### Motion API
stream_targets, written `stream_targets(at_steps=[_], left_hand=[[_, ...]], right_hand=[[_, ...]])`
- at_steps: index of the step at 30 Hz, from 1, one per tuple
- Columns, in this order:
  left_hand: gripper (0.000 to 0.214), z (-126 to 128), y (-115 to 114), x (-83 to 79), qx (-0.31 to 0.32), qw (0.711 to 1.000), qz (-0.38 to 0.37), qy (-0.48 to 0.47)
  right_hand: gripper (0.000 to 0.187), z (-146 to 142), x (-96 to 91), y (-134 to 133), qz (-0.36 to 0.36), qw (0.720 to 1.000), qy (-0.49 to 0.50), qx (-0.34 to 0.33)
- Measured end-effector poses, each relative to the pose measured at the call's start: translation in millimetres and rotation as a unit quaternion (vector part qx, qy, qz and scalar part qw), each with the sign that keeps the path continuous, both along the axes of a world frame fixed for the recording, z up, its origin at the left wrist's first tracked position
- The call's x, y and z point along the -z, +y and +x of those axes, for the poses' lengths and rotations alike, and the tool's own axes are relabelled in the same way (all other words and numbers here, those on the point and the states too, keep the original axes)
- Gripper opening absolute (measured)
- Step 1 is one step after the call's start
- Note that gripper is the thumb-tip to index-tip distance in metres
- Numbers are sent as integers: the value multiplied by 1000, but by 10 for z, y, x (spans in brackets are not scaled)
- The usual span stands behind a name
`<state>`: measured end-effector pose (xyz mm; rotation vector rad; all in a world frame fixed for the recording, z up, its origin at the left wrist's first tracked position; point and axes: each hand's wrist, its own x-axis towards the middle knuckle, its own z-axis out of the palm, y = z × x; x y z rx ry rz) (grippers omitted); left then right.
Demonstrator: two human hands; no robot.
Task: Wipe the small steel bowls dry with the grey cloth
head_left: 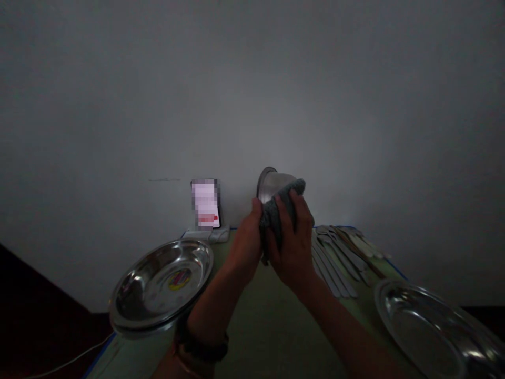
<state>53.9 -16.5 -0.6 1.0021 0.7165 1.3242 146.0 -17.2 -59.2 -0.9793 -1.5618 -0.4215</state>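
Above the table I hold a metal bowl (274, 183) tipped on its side, its rim turned to the left. My left hand (246, 245) grips the bowl near its rim, the thumb up along the edge. A grey-green cloth (284, 216) is pressed against the outside of the bowl. My right hand (294, 242) has its fingers bent over this cloth, holding it to the bowl. The inside of the bowl and part of my left fingers are hidden.
Stacked shiny metal plates (150, 300) with a round sticker stand at the left. A lit phone (205, 205) leans against the wall (118, 105). Several spoons and other utensils (335, 258) lie at the right, behind another metal dish (426, 331). A white cable (74, 360) hangs at lower left.
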Motion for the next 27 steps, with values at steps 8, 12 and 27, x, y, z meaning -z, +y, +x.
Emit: stream_targets(at_steps=[8, 12, 27], left_hand=[[59, -31, -141, -36, -88, 916, 188, 344], [62, -138, -82, -41, -78, 933, 142, 322], [59, -201, 57, -87, -267, 938, 6, 221]], right_hand=[[36, 194, -234, -36, -83, 974, 163, -131], [37, 301, -297, 9, -129, 936, 285, -159], [55, -179, -40, -131, -58, 993, 74, -73]])
